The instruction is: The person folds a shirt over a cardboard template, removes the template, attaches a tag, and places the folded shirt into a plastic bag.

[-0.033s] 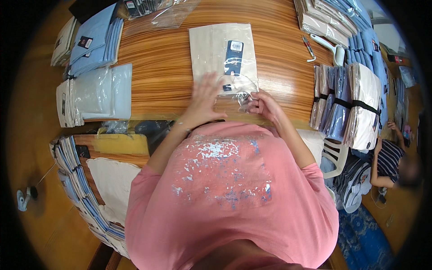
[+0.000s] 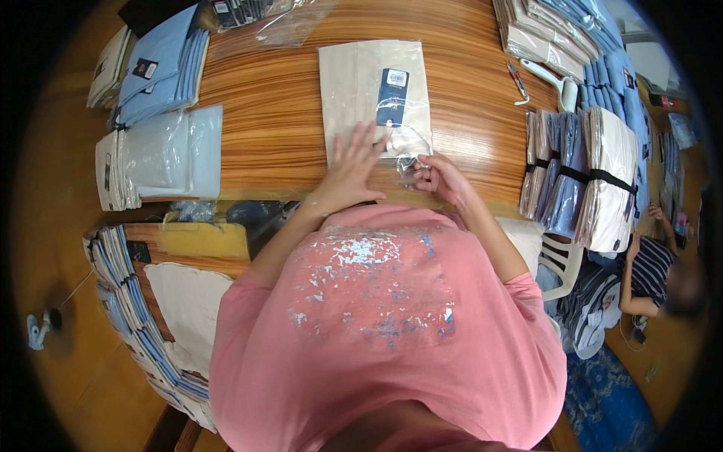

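Note:
A folded beige garment with a dark blue hang tag lies flat on the wooden table in a clear plastic bag. My left hand rests with fingers spread on the lower left part of the package. At the near right corner, my right hand has thumb and fingers bent together on the loose clear plastic flap of the bag.
Left stand a light blue garment stack and a pile of clear bags. Right are banded garment bundles, a white-handled tool and small red-handled snips. A person in stripes sits far right.
My left hand has shifted slightly right and come into sharper view on the package. The right hand stays at the flap, almost unmoved.

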Available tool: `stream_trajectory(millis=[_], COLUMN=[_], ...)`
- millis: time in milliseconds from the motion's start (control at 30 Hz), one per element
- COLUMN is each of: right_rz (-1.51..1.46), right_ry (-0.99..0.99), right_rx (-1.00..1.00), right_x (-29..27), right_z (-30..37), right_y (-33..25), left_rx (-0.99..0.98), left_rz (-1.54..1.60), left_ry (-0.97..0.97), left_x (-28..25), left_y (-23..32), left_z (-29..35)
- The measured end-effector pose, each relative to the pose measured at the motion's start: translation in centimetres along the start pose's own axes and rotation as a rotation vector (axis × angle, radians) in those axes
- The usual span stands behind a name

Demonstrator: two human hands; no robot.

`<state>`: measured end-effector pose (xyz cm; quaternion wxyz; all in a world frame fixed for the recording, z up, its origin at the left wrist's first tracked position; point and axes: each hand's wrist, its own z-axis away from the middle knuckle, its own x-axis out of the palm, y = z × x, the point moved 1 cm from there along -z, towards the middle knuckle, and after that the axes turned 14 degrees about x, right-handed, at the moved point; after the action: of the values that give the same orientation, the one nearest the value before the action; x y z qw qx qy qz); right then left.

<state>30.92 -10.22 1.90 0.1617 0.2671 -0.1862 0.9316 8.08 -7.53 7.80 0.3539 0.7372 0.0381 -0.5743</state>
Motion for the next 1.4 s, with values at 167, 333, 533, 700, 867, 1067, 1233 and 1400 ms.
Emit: stream_trajectory(millis=[167, 333, 533, 700, 867, 1067, 1233, 1400], right_rz=[-0.074, 0.42, 0.141, 0.4, 1.656, 2.083, 2.096, 2.004], right_ry=[-0.1, -0.212, 0.135, 0.343, 0.939, 0.741, 0.734, 0.513], right_rx=[0.108, -0.709, -0.347, -0.58, -0.898, -1.097, -1.489, -1.329], right_x=[4.3, 13.2, 5.8, -1.4, 0.7, 2.1, 5.2, 4.9], right_z=[-0.7, 9.2, 1.5, -1.3, 2.1, -2.3, -1.1, -2.2], right_y=[-0.2, -6.0, -6.2, -9.7, -7.7, -5.0, -5.2, -9.0], left_rx=[-0.106, -0.33, -0.576, -0.65, -0.449, 0.115, 0.217, 0.277], left_rz=[-0.183, 0.4, 1.701, 1.866, 1.35, -0.014, -0.229, -0.303], left_ry=[0.251, 0.953, 1.416, 0.971, 0.353, 0.146, 0.228, 0.258], left_x=[3.1, -4.2, 0.0, 8.6, 5.0, 4.8, 7.4, 7.1], left_y=[-1.6, -4.4, -3.7, -0.3, 1.5, -3.4, -3.4, -2.8], left_z=[-2.4, -4.1, -10.2, -7.0, -1.1, -3.6, -2.3, -3.0])
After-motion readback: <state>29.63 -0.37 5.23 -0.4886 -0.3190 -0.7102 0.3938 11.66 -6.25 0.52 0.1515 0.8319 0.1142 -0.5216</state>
